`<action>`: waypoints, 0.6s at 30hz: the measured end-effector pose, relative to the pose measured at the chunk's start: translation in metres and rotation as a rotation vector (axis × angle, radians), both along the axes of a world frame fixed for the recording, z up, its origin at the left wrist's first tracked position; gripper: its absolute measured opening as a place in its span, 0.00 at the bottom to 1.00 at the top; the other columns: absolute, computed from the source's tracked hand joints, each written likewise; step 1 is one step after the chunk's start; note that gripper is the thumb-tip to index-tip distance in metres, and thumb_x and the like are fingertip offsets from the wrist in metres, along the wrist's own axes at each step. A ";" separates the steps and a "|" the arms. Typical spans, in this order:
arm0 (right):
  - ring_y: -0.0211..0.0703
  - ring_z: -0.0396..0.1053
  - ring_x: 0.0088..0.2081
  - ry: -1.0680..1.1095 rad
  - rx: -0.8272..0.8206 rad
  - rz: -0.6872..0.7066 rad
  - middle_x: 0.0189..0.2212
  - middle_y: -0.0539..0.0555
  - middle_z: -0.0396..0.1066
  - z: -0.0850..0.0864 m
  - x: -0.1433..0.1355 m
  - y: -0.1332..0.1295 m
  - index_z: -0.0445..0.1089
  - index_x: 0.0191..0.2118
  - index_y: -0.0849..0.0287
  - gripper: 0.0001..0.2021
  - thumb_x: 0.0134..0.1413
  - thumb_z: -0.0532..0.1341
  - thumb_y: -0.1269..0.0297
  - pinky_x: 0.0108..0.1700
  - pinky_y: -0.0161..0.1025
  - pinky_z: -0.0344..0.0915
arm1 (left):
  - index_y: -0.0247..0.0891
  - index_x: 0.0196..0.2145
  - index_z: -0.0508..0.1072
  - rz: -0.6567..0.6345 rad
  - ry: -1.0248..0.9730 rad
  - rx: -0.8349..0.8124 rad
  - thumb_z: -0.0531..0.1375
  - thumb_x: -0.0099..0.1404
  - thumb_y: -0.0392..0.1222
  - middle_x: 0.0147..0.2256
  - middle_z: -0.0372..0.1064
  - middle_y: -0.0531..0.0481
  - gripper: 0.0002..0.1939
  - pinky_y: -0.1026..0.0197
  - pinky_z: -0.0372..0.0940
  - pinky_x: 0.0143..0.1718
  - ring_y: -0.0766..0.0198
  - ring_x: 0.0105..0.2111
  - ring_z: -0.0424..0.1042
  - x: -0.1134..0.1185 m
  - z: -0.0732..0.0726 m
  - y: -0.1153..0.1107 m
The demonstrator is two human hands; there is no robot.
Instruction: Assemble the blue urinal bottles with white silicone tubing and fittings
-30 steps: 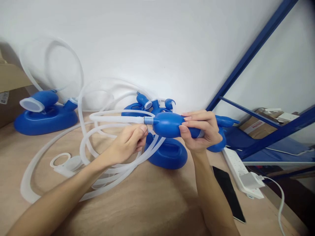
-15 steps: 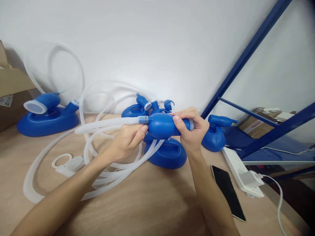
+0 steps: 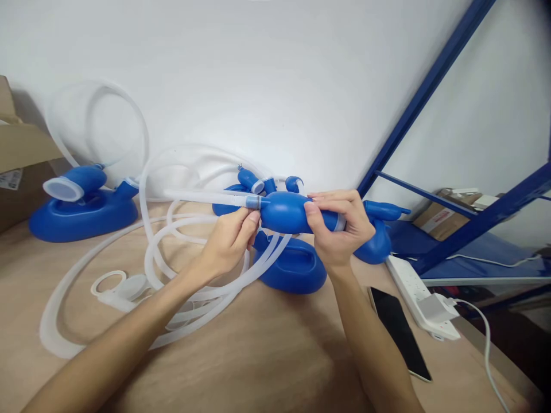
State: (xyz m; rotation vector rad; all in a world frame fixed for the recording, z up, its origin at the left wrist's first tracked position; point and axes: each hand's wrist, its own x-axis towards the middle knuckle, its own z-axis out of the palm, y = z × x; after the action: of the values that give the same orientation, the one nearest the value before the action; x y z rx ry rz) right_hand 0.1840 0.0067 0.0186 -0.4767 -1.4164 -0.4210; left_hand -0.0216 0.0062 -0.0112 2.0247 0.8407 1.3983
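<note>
Nearest, at the right, a black phone is laid flat on the table. Farther in at the left, a pale ring is seen beside coils of clear tube. Beyond these, above the near blue bottle, a blue bulb is held in the air. A ribbed tube end is already joined to its left neck, where a thin band is seen; whether it is fully seated or tightened cannot be told, so the joint is judged unfinished. By the left hand, thumb and forefinger are pinched just under the joint, seemingly on the band, though it is partly hidden. By the right hand, the bulb's right end is grasped, thumb in front, fingers over the top. Farther back, at the left, a bulb is carried on another bottle.
</note>
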 end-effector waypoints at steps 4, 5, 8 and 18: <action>0.45 0.81 0.35 0.014 0.003 0.009 0.30 0.47 0.78 -0.002 -0.001 0.003 0.76 0.32 0.52 0.07 0.58 0.71 0.71 0.39 0.48 0.79 | 0.42 0.28 0.60 -0.045 -0.142 -0.070 0.48 0.81 0.49 0.20 0.58 0.58 0.22 0.63 0.59 0.22 0.69 0.19 0.62 0.010 0.000 -0.007; 0.45 0.81 0.35 0.020 -0.003 0.012 0.30 0.48 0.78 -0.003 -0.002 0.003 0.77 0.32 0.52 0.07 0.58 0.71 0.71 0.40 0.48 0.79 | 0.42 0.28 0.59 -0.055 -0.200 -0.101 0.49 0.81 0.50 0.20 0.56 0.59 0.22 0.64 0.58 0.20 0.69 0.18 0.62 0.013 0.000 -0.010; 0.47 0.81 0.35 0.051 -0.035 0.007 0.30 0.48 0.78 -0.005 -0.002 0.005 0.77 0.32 0.52 0.06 0.59 0.71 0.68 0.40 0.49 0.79 | 0.42 0.27 0.58 -0.075 -0.354 -0.172 0.54 0.79 0.55 0.20 0.54 0.60 0.23 0.66 0.57 0.17 0.71 0.17 0.63 0.018 0.003 -0.014; 0.50 0.80 0.35 0.075 -0.099 -0.069 0.30 0.51 0.78 -0.005 0.002 0.005 0.75 0.29 0.51 0.09 0.59 0.70 0.59 0.41 0.54 0.80 | 0.40 0.26 0.60 -0.254 -0.369 -0.308 0.57 0.76 0.51 0.21 0.55 0.61 0.22 0.69 0.59 0.14 0.73 0.15 0.64 0.009 0.011 -0.010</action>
State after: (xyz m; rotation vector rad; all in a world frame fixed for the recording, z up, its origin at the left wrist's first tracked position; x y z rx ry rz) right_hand 0.1856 0.0118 0.0133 -0.6174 -1.3550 -0.3862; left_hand -0.0123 -0.0037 -0.0005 1.5204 0.5724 1.3457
